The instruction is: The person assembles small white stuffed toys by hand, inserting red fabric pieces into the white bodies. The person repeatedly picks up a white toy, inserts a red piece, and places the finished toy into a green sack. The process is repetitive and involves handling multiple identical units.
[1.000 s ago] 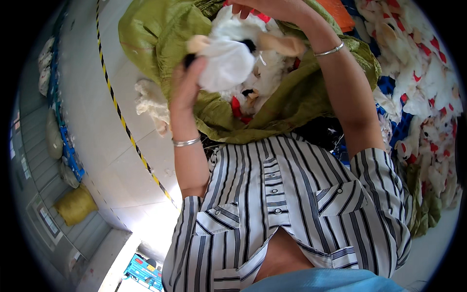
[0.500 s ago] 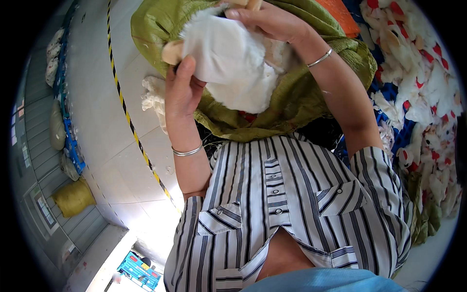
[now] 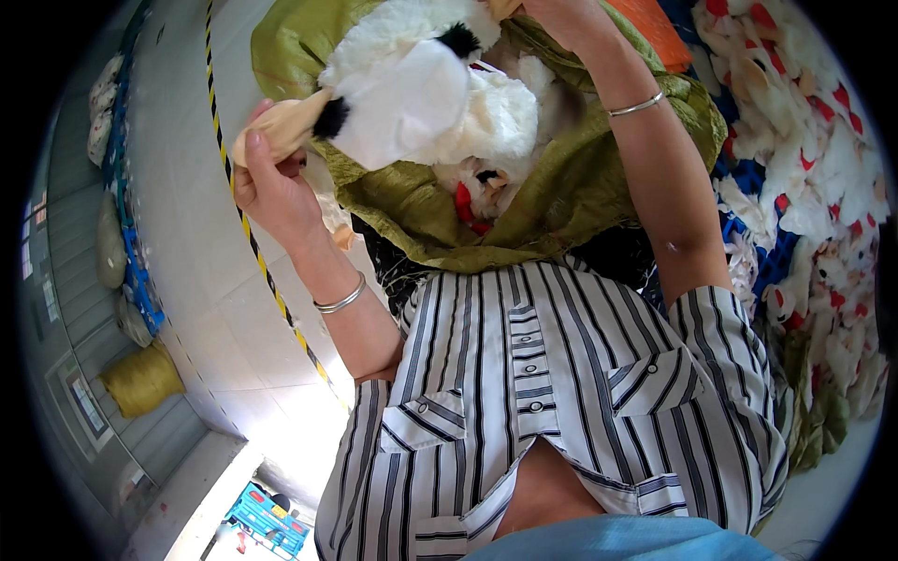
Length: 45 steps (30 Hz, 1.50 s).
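Head view. The left hand (image 3: pixel 271 187) is closed around the tan limb of a white plush toy (image 3: pixel 421 103), held stretched above an open green sack (image 3: pixel 571 187). The right hand (image 3: pixel 561 14), at the upper edge, grips the toy's other end. More plush toys (image 3: pixel 804 196) are piled at right; yellow-black tape (image 3: pixel 253 243) crosses the floor (image 3: pixel 178 234).

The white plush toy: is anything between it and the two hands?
Nothing visible. The left hand grips the white plush toy by its tan limb; the right hand touches its top, above the open green sack.
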### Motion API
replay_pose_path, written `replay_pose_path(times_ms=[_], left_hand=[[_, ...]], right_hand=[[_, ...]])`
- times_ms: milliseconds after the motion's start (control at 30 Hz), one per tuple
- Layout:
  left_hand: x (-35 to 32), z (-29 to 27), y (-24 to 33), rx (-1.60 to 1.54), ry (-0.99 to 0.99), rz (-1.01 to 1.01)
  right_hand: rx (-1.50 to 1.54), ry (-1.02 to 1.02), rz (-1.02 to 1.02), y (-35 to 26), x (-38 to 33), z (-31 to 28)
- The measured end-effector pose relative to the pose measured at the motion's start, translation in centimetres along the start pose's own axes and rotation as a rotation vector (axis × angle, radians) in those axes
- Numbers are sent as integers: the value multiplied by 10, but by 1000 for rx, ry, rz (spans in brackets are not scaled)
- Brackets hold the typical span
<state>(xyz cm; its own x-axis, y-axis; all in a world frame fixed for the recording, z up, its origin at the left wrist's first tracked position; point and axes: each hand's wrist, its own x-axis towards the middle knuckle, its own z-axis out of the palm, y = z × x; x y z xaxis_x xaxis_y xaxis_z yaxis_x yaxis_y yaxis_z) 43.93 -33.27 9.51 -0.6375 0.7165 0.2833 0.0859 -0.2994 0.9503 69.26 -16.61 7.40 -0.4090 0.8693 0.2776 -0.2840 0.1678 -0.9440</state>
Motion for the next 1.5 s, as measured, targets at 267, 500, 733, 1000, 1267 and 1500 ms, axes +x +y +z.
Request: replay_pose_path(times_ms=[267, 500, 733, 1000, 1267, 1500], left_hand=[[4, -51, -3, -175, -220, -1], [0, -44, 3, -21, -234, -76], [-7, -54, 11, 288, -163, -280], [4, -90, -29, 275, -301, -251], [24, -68, -82, 861, -405, -133], [-10, 31, -62, 815, -455, 276]], right_hand=[[130, 110, 148, 3, 3, 4], [171, 174, 174, 4, 3, 5], [107, 260, 113, 12, 5, -14], [145, 146, -13, 3, 5, -15], [-180, -201, 141, 2, -1, 25], [-152, -283, 93, 7, 4, 37]])
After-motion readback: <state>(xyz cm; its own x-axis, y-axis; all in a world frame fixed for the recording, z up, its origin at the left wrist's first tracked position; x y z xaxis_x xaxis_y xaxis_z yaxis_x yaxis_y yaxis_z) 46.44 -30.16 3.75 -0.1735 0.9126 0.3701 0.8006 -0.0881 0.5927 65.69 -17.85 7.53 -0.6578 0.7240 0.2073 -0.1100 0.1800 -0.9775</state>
